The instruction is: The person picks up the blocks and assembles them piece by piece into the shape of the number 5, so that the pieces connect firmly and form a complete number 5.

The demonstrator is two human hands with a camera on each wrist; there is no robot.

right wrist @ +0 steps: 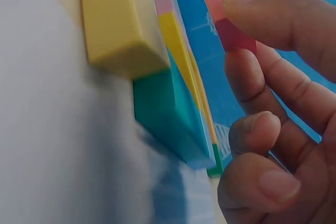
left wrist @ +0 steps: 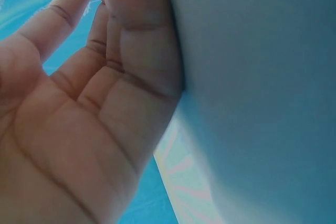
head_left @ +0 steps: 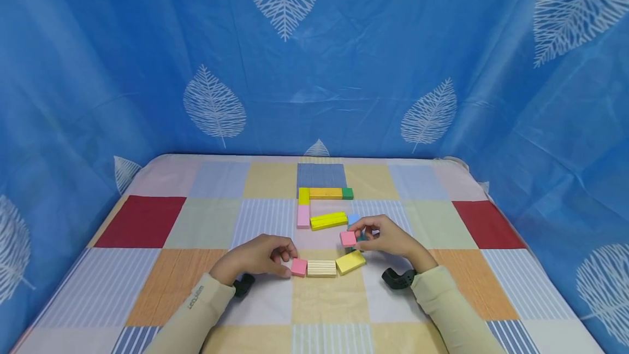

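Note:
My right hand (head_left: 385,236) pinches a small pink block (head_left: 348,239) between thumb and fingers, above the table. In the right wrist view the same pink block (right wrist: 220,6) is tilted, with the thumb along one side. My left hand (head_left: 262,255) rests low at the left end of a front row of blocks, thumb and index fingertips at another pink block (head_left: 298,267). That row continues with a ridged cream block (head_left: 321,268) and a yellow block (head_left: 351,261) set at an angle. The left wrist view shows bent fingers (left wrist: 142,40) but no block.
Behind the row lie a bright yellow ridged block (head_left: 328,220), a lilac-pink block (head_left: 303,216), a yellow-green block (head_left: 303,196), an orange block (head_left: 325,193) and a green block (head_left: 347,194). A teal block (right wrist: 168,114) is partly under my right hand. Blue curtains (head_left: 314,97) surround the patchwork-covered table (head_left: 206,223).

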